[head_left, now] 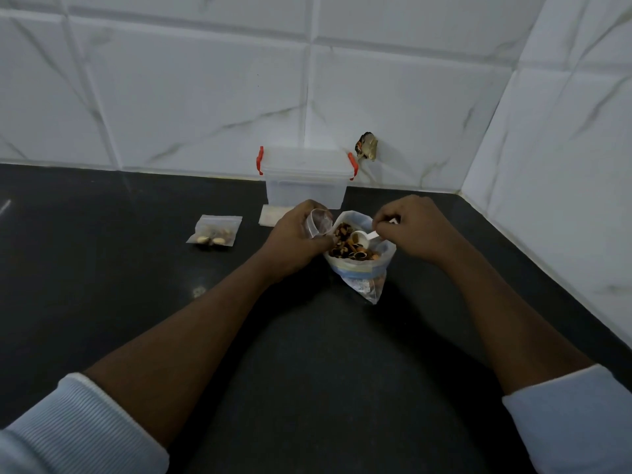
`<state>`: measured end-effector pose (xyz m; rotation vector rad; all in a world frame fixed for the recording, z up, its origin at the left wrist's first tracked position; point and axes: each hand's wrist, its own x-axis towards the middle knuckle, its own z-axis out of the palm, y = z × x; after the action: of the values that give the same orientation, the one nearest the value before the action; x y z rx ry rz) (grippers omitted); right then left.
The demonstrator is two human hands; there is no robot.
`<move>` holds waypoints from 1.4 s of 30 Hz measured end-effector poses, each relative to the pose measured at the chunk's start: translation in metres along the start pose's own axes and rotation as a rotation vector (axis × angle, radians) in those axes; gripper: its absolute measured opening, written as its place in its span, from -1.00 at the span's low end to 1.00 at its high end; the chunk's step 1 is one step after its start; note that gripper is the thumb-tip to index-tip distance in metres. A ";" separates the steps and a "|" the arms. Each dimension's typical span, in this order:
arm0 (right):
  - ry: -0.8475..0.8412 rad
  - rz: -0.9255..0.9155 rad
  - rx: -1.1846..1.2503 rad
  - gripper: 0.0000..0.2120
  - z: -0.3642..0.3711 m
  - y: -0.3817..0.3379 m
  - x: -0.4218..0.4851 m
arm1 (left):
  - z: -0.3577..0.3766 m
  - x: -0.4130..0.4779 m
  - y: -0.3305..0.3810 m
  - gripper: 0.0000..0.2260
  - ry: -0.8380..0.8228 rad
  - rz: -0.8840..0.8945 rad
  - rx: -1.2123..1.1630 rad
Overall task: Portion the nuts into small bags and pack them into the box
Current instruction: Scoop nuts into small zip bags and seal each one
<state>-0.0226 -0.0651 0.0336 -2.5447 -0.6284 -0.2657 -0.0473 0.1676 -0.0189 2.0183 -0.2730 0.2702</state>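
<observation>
I log: left hand (294, 234) grips small bag (318, 222), right hand (410, 227) pinches scoop (363, 237) in nut bag (359, 270), print unreadable; box (306, 186) far

Lidded box (306, 176) sits against the rear wall. The front approach is blocked by the open nut bag (359, 268), the left hand (294, 234) gripping an empty bag (318, 222), and the right hand (410, 227) pinching the scoop (362, 237). Filled bag (213, 232) lies to the left, bag stack (269, 217) at the box's front-left corner. Counter (102, 275) gives passage far left and on the near side. Side wall (564, 165) hems in the right.
</observation>
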 end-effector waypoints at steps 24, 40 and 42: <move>0.038 0.161 0.969 -0.86 0.019 -0.012 -0.001 | 0.007 -0.001 -0.001 -0.60 0.083 -0.018 0.078; 0.216 -0.105 0.212 -0.80 0.003 -0.001 -0.004 | 0.004 -0.003 0.003 -0.66 0.132 -0.041 0.045; 0.141 -0.108 0.081 -0.80 0.006 0.002 -0.004 | 0.004 -0.004 0.004 -0.65 0.123 -0.045 0.050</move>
<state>-0.0248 -0.0651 0.0268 -2.3942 -0.7084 -0.4439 -0.0517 0.1624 -0.0180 2.0451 -0.1447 0.3745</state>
